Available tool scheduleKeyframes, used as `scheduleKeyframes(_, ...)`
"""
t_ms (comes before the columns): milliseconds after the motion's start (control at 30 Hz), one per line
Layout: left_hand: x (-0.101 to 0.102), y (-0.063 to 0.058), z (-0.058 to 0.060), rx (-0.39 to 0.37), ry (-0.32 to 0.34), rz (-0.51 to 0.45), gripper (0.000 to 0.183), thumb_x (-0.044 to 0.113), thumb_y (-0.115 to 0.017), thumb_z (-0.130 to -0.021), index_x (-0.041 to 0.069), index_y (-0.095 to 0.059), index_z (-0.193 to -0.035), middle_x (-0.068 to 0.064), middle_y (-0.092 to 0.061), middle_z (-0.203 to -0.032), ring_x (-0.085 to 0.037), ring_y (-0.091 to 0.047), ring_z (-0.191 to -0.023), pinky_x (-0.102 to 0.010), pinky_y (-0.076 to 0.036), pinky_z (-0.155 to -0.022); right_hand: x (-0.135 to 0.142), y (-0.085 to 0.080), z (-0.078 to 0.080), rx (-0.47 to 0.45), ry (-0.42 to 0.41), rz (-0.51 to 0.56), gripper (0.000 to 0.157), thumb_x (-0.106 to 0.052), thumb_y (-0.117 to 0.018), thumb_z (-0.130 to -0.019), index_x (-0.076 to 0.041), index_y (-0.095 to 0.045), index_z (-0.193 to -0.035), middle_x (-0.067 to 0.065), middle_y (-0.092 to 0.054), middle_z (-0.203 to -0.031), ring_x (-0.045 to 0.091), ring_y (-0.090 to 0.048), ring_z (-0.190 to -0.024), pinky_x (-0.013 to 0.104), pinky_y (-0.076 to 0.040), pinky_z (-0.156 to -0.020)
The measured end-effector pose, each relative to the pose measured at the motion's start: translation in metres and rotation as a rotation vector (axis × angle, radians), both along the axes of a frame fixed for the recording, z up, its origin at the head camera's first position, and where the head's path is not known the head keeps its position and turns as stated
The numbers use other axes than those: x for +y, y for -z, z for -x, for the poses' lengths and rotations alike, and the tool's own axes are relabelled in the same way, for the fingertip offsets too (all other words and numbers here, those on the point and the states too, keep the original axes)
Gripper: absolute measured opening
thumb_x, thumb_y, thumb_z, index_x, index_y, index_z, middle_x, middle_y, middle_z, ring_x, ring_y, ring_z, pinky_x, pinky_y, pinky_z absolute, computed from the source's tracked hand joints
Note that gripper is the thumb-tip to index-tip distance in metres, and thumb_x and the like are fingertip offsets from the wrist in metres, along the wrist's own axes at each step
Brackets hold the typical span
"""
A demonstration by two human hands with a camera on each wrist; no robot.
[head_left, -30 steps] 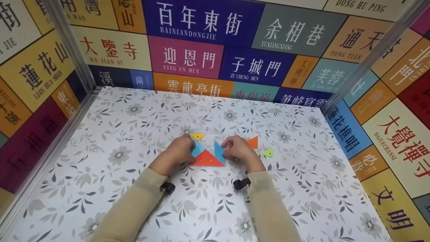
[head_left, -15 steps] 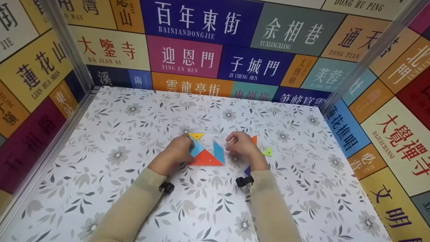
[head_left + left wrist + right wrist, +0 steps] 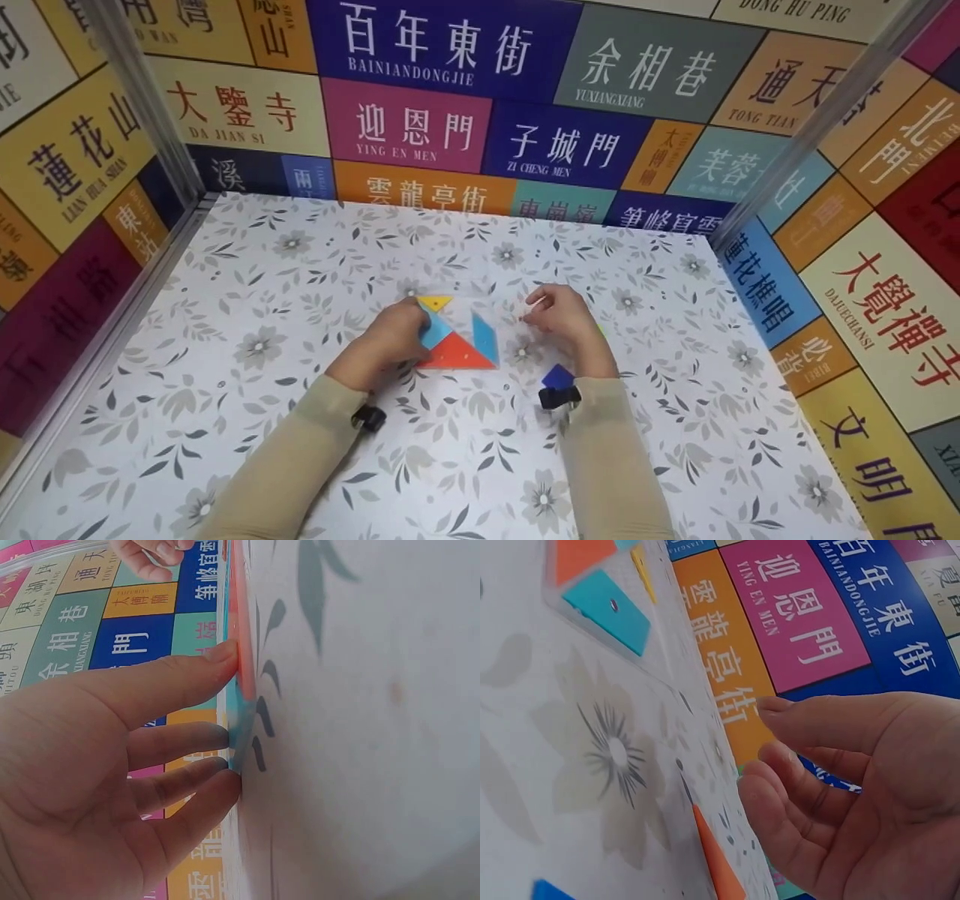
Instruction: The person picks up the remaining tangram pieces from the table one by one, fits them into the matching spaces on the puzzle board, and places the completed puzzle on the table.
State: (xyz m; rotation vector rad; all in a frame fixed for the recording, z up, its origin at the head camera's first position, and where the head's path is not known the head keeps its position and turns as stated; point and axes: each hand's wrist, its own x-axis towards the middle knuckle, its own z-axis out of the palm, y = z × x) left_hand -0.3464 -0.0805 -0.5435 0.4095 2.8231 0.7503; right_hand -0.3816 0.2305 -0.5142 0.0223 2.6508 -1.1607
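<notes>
A clear, shallow tangram tray (image 3: pixel 460 309) lies on the table. In it are a red triangle (image 3: pixel 457 354), a light blue piece (image 3: pixel 438 324), a yellow triangle (image 3: pixel 435 302) and a blue parallelogram (image 3: pixel 485 339). My left hand (image 3: pixel 394 330) rests at the tray's left side; the left wrist view shows thumb and fingertips spread along its edge, touching the pieces. To the right of the tray, my right hand (image 3: pixel 566 319) is raised with nothing in its loosely bent fingers. Below that hand, the right wrist view shows an orange triangle (image 3: pixel 718 859), hidden in the head view.
A purple piece (image 3: pixel 557 375) lies beside the right wrist's black band (image 3: pixel 560 397). Just a sliver of a green triangle (image 3: pixel 601 328) shows past the right hand. Printed panels (image 3: pixel 409 124) wall the flower-patterned table (image 3: pixel 330 465) at the back and both sides.
My right hand has let go of the blue parallelogram and moved right, away from the tray, now covering the orange triangle. The purple piece has come into sight. My left hand stays put.
</notes>
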Motion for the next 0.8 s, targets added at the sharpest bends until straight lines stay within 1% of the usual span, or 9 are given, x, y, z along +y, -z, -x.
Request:
scheduleKeyframes(100, -0.001, 0.0, 0.0, 0.005, -0.007, -0.006, 0.057, 0.019, -0.098, -0.072, -0.001, -0.076, -0.12, -0.016, -0.062, -0.135, -0.028, -0.065, -0.111, -0.044, -0.055, -0.107, 0.004, -0.003, -0.001, 0.001, 0.014, -0.026, 0.03, -0.018, -0.082, -0.092, -0.009, -0.071, -0.118, 0.006, -0.064, -0.097, 0.018, -0.06, -0.077, 0.029, -0.052, -0.068)
scheduleKeyframes(200, -0.003, 0.0, -0.001, -0.003, -0.006, 0.002, 0.057, 0.02, -0.098, -0.072, -0.001, -0.076, -0.12, -0.017, -0.062, -0.135, -0.028, -0.065, -0.111, -0.044, -0.055, -0.106, 0.005, -0.006, -0.007, -0.003, 0.023, -0.049, 0.029, -0.022, -0.081, -0.093, -0.011, -0.07, -0.117, 0.007, -0.065, -0.1, 0.019, -0.061, -0.079, 0.029, -0.051, -0.068)
scheduleKeyframes(300, -0.004, 0.0, -0.003, -0.012, -0.006, 0.006, 0.057, 0.02, -0.098, -0.072, 0.0, -0.076, -0.12, -0.018, -0.061, -0.137, -0.028, -0.065, -0.112, -0.044, -0.055, -0.107, 0.004, -0.012, -0.018, 0.029, 0.031, -0.059, 0.03, -0.025, -0.082, -0.092, -0.012, -0.07, -0.116, 0.008, -0.068, -0.101, 0.021, -0.062, -0.082, 0.032, -0.051, -0.069)
scheduleKeyframes(433, -0.005, -0.002, -0.003, 0.016, 0.004, 0.013, 0.055, 0.019, -0.098, -0.072, -0.002, -0.077, -0.119, -0.022, -0.06, -0.146, -0.032, -0.065, -0.12, -0.045, -0.054, -0.109, 0.0, -0.021, -0.036, 0.111, -0.01, -0.061, 0.037, -0.026, -0.082, -0.091, -0.008, -0.07, -0.121, 0.011, -0.071, -0.103, 0.025, -0.065, -0.088, 0.037, -0.054, -0.075)
scheduleKeyframes(533, -0.004, -0.002, -0.003, 0.018, 0.01, 0.028, 0.055, 0.02, -0.097, -0.074, -0.002, -0.077, -0.119, -0.023, -0.059, -0.148, -0.031, -0.065, -0.12, -0.045, -0.054, -0.11, 0.001, -0.025, -0.046, 0.137, -0.037, -0.076, 0.044, -0.026, -0.082, -0.091, -0.005, -0.067, -0.127, 0.013, -0.071, -0.108, 0.027, -0.066, -0.093, 0.04, -0.056, -0.082)
scheduleKeyframes(567, -0.003, -0.002, -0.002, 0.006, 0.004, 0.029, 0.055, 0.02, -0.097, -0.074, -0.002, -0.076, -0.121, -0.022, -0.058, -0.147, -0.03, -0.064, -0.119, -0.044, -0.054, -0.11, 0.001, -0.026, -0.048, 0.139, -0.038, -0.085, 0.045, -0.026, -0.082, -0.091, -0.005, -0.066, -0.128, 0.013, -0.071, -0.109, 0.027, -0.066, -0.095, 0.042, -0.056, -0.084)
scheduleKeyframes(667, -0.001, -0.001, -0.002, -0.018, -0.013, 0.03, 0.056, 0.02, -0.096, -0.075, -0.001, -0.076, -0.122, -0.019, -0.057, -0.148, -0.028, -0.063, -0.118, -0.044, -0.053, -0.111, 0.007, -0.027, -0.052, 0.153, -0.038, -0.129, 0.049, -0.025, -0.083, -0.09, -0.004, -0.064, -0.13, 0.016, -0.069, -0.113, 0.029, -0.065, -0.1, 0.045, -0.056, -0.089)
scheduleKeyframes(733, 0.002, -0.001, -0.002, -0.024, -0.026, 0.02, 0.056, 0.019, -0.096, -0.075, 0.0, -0.075, -0.123, -0.02, -0.056, -0.151, -0.029, -0.063, -0.123, -0.045, -0.051, -0.114, 0.012, -0.026, -0.052, 0.157, -0.043, -0.169, 0.05, -0.025, -0.083, -0.089, -0.004, -0.063, -0.13, 0.018, -0.069, -0.116, 0.03, -0.064, -0.102, 0.046, -0.055, -0.091)
scheduleKeyframes(800, 0.004, -0.001, -0.002, -0.02, -0.023, 0.009, 0.057, 0.019, -0.096, -0.074, 0.0, -0.075, -0.124, -0.022, -0.055, -0.154, -0.032, -0.062, -0.129, -0.046, -0.05, -0.116, 0.017, -0.024, -0.051, 0.135, -0.055, -0.206, 0.053, -0.026, -0.083, -0.089, -0.004, -0.061, -0.133, 0.02, -0.068, -0.12, 0.032, -0.063, -0.104, 0.048, -0.055, -0.093)
